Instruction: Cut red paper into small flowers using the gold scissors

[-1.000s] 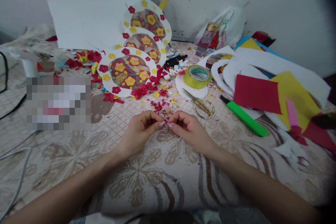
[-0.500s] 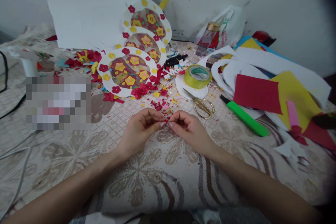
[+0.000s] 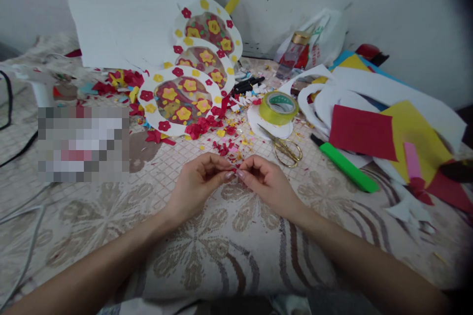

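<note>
My left hand (image 3: 201, 180) and my right hand (image 3: 268, 182) meet over the patterned tablecloth, thumbs and forefingers pinched. Between the fingertips is a small red paper piece (image 3: 234, 170), mostly hidden; both hands grip it. Just beyond them lie red, pink and yellow paper scraps (image 3: 225, 147). Gold-handled scissors (image 3: 284, 148) rest to the right of my right hand. Behind the scraps stand several white paper rings with red and yellow flowers, the nearest decorated ring (image 3: 164, 126) leaning back above a heap of red cutouts (image 3: 201, 128).
A tape roll (image 3: 279, 108) lies on a white paper disc. Right of it are a green cutter (image 3: 349, 167), red paper (image 3: 362, 130), yellow paper (image 3: 417, 133) and white offcuts. A bottle (image 3: 293, 54) stands at the back. A white glue gun (image 3: 40, 88) and cables are at left.
Both hands stay in nearly the same place, still pinching the red paper piece. The whole view shifts very slightly; nothing else visibly moves.
</note>
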A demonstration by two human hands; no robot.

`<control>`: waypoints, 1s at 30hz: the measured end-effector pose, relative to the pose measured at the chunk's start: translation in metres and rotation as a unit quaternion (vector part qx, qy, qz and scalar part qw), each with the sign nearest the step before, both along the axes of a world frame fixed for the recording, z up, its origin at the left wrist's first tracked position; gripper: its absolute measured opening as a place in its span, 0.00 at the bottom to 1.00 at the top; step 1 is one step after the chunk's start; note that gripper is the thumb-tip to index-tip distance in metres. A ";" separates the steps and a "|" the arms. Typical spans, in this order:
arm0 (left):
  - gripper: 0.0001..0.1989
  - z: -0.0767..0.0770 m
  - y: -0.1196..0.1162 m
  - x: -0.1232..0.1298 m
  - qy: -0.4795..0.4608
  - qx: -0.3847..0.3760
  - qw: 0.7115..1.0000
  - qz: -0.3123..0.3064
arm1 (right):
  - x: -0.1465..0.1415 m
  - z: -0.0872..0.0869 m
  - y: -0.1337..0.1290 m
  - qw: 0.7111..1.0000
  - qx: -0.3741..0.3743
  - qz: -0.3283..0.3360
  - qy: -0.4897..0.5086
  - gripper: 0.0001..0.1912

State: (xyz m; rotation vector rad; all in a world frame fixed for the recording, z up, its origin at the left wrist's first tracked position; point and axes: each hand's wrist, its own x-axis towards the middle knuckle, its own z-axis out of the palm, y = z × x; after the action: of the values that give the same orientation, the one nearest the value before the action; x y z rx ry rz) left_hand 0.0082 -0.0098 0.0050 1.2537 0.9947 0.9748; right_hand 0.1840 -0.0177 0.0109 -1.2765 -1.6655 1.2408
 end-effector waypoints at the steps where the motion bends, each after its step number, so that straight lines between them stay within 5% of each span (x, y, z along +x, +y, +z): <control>1: 0.06 0.000 0.000 0.000 0.006 0.004 1.000 -0.002 | 0.000 0.000 0.000 1.000 0.005 -0.003 -0.002 0.05; 8: 0.04 0.003 -0.001 -0.002 0.082 0.034 0.996 0.000 | 0.000 -0.001 -0.001 1.000 0.019 -0.006 -0.010 0.04; 30: 0.06 0.006 -0.002 0.001 0.055 0.017 0.998 0.003 | -0.001 -0.003 0.000 1.000 0.016 -0.009 -0.017 0.04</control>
State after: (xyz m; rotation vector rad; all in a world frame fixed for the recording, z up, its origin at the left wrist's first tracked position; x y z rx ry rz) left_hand 0.0096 -0.0118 0.0112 1.3449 1.0720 0.9388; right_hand 0.1834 -0.0176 0.0081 -1.2973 -1.6870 1.1821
